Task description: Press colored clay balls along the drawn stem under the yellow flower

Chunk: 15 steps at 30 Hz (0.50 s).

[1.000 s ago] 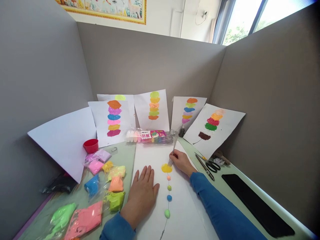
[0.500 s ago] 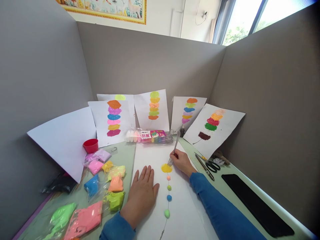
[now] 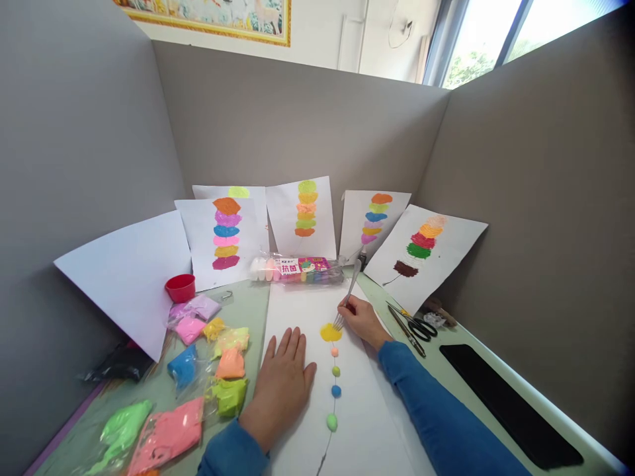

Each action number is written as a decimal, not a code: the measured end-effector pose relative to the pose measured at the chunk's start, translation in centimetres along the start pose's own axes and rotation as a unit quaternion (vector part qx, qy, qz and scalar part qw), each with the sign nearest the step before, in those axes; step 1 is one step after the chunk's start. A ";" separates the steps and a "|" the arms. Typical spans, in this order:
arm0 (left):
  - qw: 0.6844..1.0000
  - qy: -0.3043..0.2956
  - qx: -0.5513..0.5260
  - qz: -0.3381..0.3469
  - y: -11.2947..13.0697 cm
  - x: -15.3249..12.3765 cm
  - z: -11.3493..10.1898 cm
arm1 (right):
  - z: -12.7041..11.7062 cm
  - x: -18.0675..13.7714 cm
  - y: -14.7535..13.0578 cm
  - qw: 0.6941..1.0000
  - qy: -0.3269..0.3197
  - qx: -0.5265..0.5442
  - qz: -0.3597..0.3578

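My right hand [image 3: 364, 322] grips a metal fork [image 3: 354, 281], its tines touching the right side of a flattened yellow clay patch [image 3: 329, 332]. That patch sits at the top of a drawn line on a white sheet of paper [image 3: 297, 301]. Below it along the line are a small peach clay ball [image 3: 334, 352], a yellow-green ball [image 3: 336, 371], a blue ball [image 3: 336, 391] and a light green ball [image 3: 332, 422]. My left hand [image 3: 285, 383] lies flat on the paper, left of the balls, with its fingers stretched out.
Bagged coloured clay, including a coral pack [image 3: 169, 433] and a blue one [image 3: 182, 367], lies at left near a red cup [image 3: 180, 288]. A clay package [image 3: 302, 270] lies behind the sheet, before propped drawings [image 3: 278, 231]. Scissors [image 3: 419, 326] and a black strip [image 3: 506, 403] lie at right.
The fork handle leans slightly more to the right, with its tines still at the yellow clay. My left hand stays flat in the same place.
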<state>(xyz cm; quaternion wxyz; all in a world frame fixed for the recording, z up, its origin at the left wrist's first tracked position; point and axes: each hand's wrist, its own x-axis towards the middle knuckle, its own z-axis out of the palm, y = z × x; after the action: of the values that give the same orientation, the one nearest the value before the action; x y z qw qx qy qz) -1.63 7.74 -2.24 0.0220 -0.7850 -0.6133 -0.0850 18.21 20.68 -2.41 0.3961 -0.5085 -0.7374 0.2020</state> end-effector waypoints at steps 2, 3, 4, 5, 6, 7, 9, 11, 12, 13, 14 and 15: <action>1.000 0.003 0.000 0.001 0.0 0.1 0.1 | 0.0 -0.2 0.0 1.000 -0.017 0.007 -0.005; 1.000 0.003 0.000 0.001 0.0 0.1 0.1 | 0.1 -0.2 0.0 1.000 -0.024 0.010 -0.008; 1.000 0.002 -0.001 0.001 0.0 0.1 0.1 | 0.1 -0.3 0.1 0.999 -0.028 0.011 -0.010; 1.000 0.001 -0.001 0.000 0.0 0.1 0.1 | 0.1 -0.2 0.1 0.999 -0.029 0.011 -0.011; 1.000 0.000 -0.002 0.000 0.0 0.1 0.1 | 0.1 -0.2 0.2 1.000 -0.026 0.010 -0.011; 1.000 0.000 -0.002 0.000 0.0 0.1 0.1 | 0.1 -0.1 0.2 1.000 -0.021 0.009 -0.010; 1.000 0.001 -0.001 0.001 0.0 0.1 0.1 | 0.0 0.0 0.2 1.000 -0.011 0.009 -0.008; 1.000 0.004 0.002 0.002 0.0 0.1 0.2 | -0.1 0.0 0.2 1.000 -0.012 0.014 -0.008; 1.000 0.006 0.002 0.002 0.0 0.1 0.3 | -0.1 -0.1 0.2 1.000 -0.018 0.018 -0.009; 1.000 0.008 0.002 0.003 0.0 0.1 0.3 | -0.1 -0.1 0.1 0.999 -0.028 0.023 -0.012; 1.000 0.010 0.002 0.004 0.0 0.1 0.3 | -0.1 -0.2 0.1 0.999 -0.038 0.027 -0.015; 1.000 0.010 0.001 0.005 0.0 0.1 0.3 | -0.1 -0.3 0.0 0.998 -0.047 0.030 -0.019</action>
<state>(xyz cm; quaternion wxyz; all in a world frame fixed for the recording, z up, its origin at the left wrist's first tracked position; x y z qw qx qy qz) -1.62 7.86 -2.50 0.0294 -0.7869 -0.6094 -0.0922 18.30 20.41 -2.48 0.3796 -0.4726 -0.7582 0.2402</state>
